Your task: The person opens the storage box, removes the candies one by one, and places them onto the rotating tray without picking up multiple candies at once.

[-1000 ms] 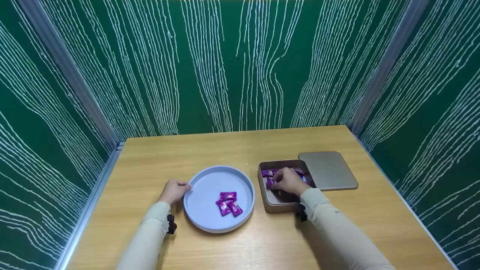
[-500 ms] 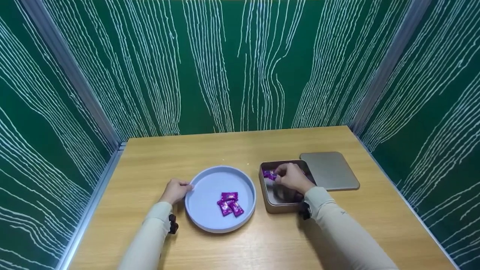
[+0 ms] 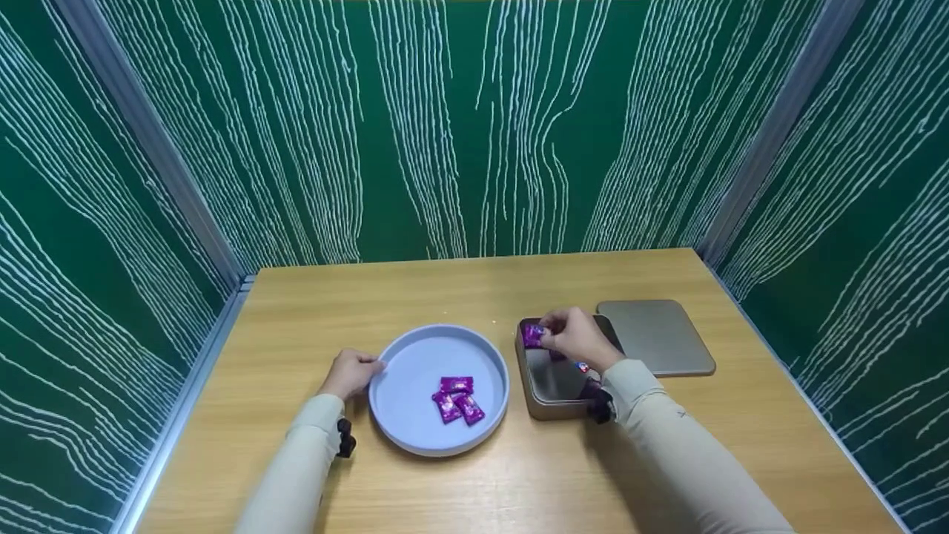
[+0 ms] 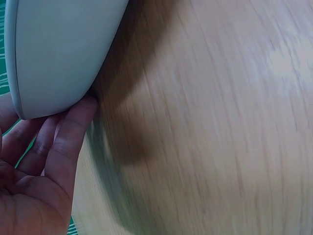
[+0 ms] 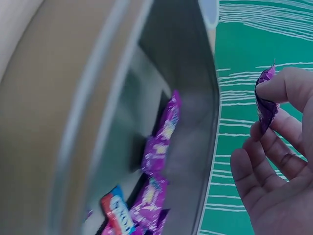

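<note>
My left hand (image 3: 348, 374) grips the left rim of a round pale-blue plate (image 3: 400, 411), thumb over the edge; in the left wrist view its fingers (image 4: 73, 127) lie against the plate's outer side. Several purple-wrapped candies (image 3: 457, 385) lie on the plate, right of its middle. Over the far left part of a square metal tin (image 3: 556, 410), my right hand (image 3: 582, 343) pinches a purple-wrapped candy (image 5: 266, 100) between thumb and fingers. Inside the tin, the right wrist view shows more purple candies (image 5: 149, 200) and a red-and-blue wrapper (image 5: 116, 211).
The tin's flat metal lid (image 3: 657, 339) lies on the wooden table (image 3: 334, 304) just behind and right of the tin. Green panels with white wavy lines (image 3: 408, 133) enclose the back and sides. A narrow strip of table separates plate and tin.
My right hand has picked up a candy and risen toward the tin's far left corner with it. The left hand keeps its hold on the plate.
</note>
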Tool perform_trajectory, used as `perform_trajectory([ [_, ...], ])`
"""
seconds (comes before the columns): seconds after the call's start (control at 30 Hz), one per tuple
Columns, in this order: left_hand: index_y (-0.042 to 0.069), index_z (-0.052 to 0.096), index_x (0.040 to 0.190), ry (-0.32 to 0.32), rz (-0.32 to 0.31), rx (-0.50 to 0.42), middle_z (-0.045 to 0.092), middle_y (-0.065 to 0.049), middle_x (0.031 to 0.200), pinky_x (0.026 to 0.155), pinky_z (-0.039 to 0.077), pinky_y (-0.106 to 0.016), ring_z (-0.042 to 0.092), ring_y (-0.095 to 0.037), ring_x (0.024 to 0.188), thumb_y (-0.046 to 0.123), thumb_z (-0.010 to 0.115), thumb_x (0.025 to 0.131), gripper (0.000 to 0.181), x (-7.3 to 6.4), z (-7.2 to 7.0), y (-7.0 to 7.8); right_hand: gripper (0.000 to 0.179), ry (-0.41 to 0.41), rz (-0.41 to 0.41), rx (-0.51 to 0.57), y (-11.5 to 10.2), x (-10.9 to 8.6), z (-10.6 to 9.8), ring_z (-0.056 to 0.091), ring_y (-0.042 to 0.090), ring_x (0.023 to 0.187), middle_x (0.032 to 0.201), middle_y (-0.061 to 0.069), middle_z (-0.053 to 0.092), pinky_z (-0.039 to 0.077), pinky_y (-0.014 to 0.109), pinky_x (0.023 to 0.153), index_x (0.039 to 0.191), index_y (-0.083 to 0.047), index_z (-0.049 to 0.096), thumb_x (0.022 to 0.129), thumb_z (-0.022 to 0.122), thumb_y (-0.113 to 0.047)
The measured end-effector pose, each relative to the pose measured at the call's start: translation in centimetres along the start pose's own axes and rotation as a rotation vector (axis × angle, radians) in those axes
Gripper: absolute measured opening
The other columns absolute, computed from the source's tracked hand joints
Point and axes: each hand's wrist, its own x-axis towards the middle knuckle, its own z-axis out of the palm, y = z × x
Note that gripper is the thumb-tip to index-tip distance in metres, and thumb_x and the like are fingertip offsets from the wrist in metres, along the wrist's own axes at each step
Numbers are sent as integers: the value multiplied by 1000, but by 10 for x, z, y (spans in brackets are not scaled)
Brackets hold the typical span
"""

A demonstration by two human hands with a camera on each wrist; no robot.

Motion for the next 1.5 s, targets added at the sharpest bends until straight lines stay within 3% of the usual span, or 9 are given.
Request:
perform_trajectory([
  [0.17, -7, 79, 117, 6, 11, 8, 81, -21, 109, 68, 58, -22, 70, -14, 81, 13, 70, 102, 27, 3, -1, -1, 23, 10, -14, 8, -14, 3, 4, 68, 22, 91, 102, 15, 78, 57, 32, 81, 110, 1, 78, 88, 76, -4],
  [0.4, -8, 79, 117, -1, 11, -11, 80, -23, 112, 72, 63, -26, 72, -16, 84, 12, 70, 102, 27, 4, -1, -1, 20, 2, -89, 30, -33, 4, 19, 67, 21, 85, 96, 13, 76, 57, 30, 73, 107, 1, 79, 88, 76, 0],
  [0.63, -8, 79, 119, 2, 13, -18, 80, -25, 115, 75, 64, -28, 73, -16, 85, 12, 71, 101, 27, 4, 0, 1, 20, -19, -115, 20, -47, 2, 37, 66, 23, 89, 99, 12, 74, 60, 34, 78, 106, -2, 81, 86, 81, 1],
  [1.0, -8, 79, 119, 7, 23, -25, 80, -25, 116, 74, 63, -26, 73, -16, 85, 12, 71, 101, 27, 2, 0, -2, 20, -81, -257, 17, -55, -1, 68, 63, 14, 79, 92, 10, 76, 56, 25, 71, 101, -2, 82, 82, 81, 4],
  [1.3, -7, 80, 117, 10, 19, -38, 81, -22, 109, 72, 63, -26, 73, -16, 83, 11, 71, 101, 25, 2, 1, -2, 21, -152, -269, 62, -56, -5, 92, 61, 14, 85, 95, 11, 72, 55, 26, 78, 103, 1, 81, 83, 85, 1],
  [1.5, -6, 80, 117, 6, 7, -33, 80, -23, 112, 76, 64, -28, 74, -17, 85, 12, 71, 102, 25, 0, 1, -2, 20, -188, -264, 36, -54, -9, 106, 63, 14, 88, 99, 12, 75, 59, 31, 85, 103, 1, 80, 83, 85, 1],
])
